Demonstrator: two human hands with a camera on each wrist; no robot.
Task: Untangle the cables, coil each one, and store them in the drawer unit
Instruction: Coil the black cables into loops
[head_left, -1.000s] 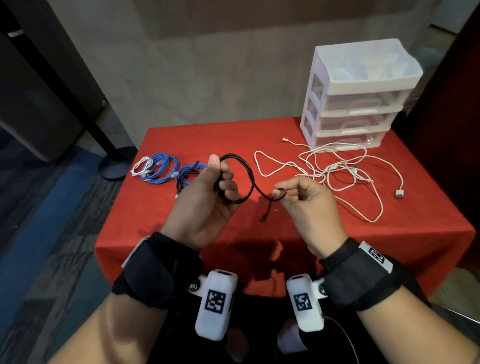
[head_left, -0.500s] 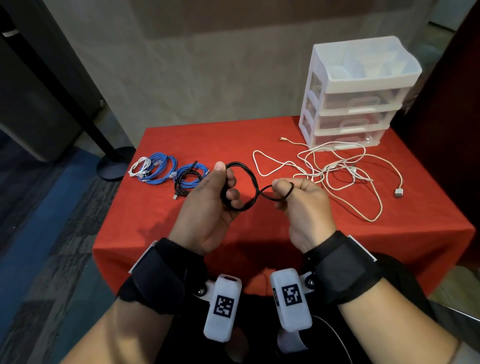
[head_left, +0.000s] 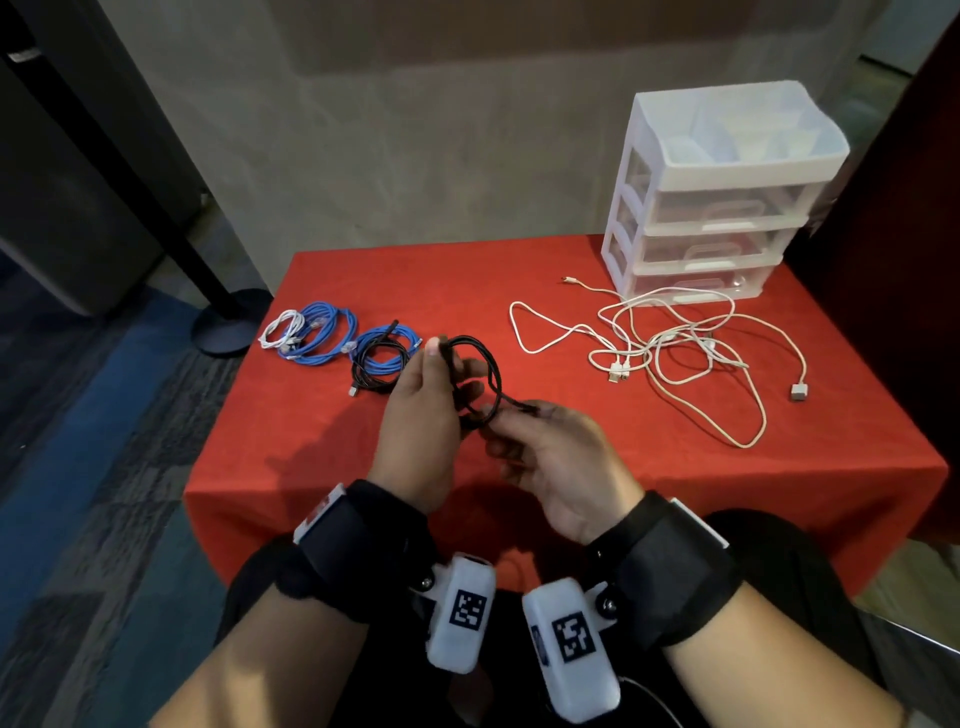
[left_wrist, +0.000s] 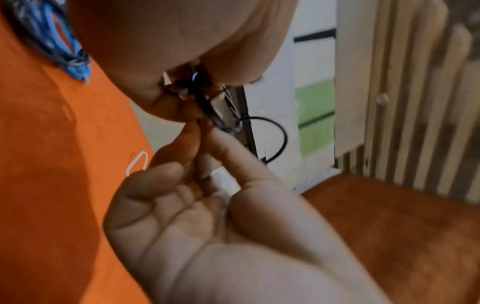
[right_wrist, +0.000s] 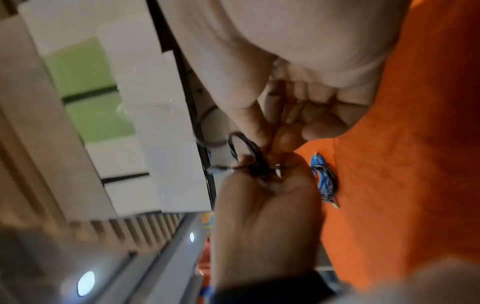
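Nearest, above the front edge of the red tablecloth (head_left: 322, 467), both hands work a black cable (head_left: 488, 379) held in the air, clear of the cloth. The left hand (head_left: 421, 426) has its thumb and fingers curled round the wound loops, thumb tip at the top of the coil. The right hand (head_left: 561, 467) pinches the cable's loose end between thumb and forefinger just beside the coil; its other fingers are loosely bent. Bare cloth lies under and in front of the hands, down to the near hem. Further back on the left sit coiled cables: a black and blue coil (head_left: 382, 358), then a blue coil (head_left: 322, 335) with a small white coil (head_left: 283, 328) touching it, near the left edge. To the right, a tangle of white cables (head_left: 670, 348) sprawls across the cloth, one plug (head_left: 797, 391) near the right edge. Beyond it, at the far right corner, stands the white drawer unit (head_left: 722, 208), its three clear drawers shut, the tangle reaching its base
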